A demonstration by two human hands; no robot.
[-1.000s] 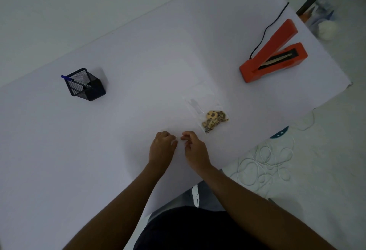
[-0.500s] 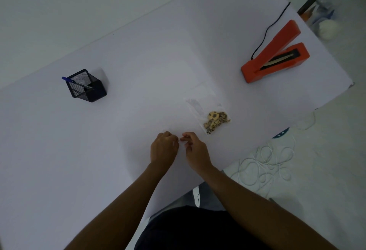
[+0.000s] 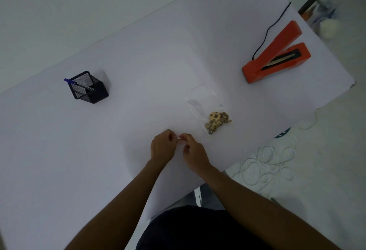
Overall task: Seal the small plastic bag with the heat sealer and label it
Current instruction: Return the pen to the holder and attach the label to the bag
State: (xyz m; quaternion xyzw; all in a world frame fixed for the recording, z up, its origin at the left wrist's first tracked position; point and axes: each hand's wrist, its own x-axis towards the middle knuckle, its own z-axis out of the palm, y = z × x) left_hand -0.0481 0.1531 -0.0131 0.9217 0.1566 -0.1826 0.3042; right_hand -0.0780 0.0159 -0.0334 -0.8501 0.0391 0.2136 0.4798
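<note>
A small clear plastic bag [image 3: 205, 107] lies flat on the white table [image 3: 138, 55], with brown and cream bits [image 3: 217, 121] bunched at its near end. The orange heat sealer [image 3: 277, 57] stands at the far right with its arm raised. My left hand [image 3: 162, 147] and my right hand [image 3: 195, 153] meet fingertip to fingertip just left of and nearer than the bag, without touching it. Both pinch a tiny pale sticker [image 3: 181, 140] that barely shows between the fingers.
A black mesh pen holder [image 3: 90, 90] with a blue pen [image 3: 78, 84] stands at the far left. The sealer's black cord [image 3: 271, 27] runs off the far edge. White cable loops [image 3: 267, 162] lie on the floor beyond the table's right edge.
Both hands stay in the same spot near the table's front. The fingertips have drawn closer together and work at the small piece between them. The bag and sealer have not moved.
</note>
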